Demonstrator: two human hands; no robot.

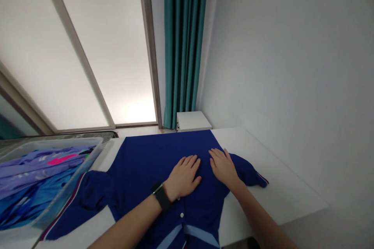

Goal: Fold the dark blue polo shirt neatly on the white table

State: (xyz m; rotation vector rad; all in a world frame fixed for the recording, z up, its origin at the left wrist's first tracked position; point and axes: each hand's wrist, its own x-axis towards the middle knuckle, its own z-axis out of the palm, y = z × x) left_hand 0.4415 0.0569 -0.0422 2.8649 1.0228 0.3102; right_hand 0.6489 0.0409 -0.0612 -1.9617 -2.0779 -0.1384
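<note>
A dark blue short-sleeved shirt (pixel 152 159) lies spread on a white table (pixel 263 206), its collar end toward me with light blue stripes and a white button showing. My left hand (pixel 183 176), with a black watch on the wrist, rests flat on the middle of the shirt, fingers stretched out. Flat near the right shoulder lies my right hand (pixel 223 166), its fingers extended and somewhat together. Both sleeves reach out sideways, with red and white trim at the cuffs. Neither hand grips the fabric.
At the left stands a clear plastic bin (pixel 97 149) holding purple and blue clothes (pixel 43 175). Beyond the table are a small white cabinet (pixel 193 120), a green curtain (pixel 185 46) and frosted sliding doors (pixel 117 58). A white wall (pixel 286 78) borders the table's right side.
</note>
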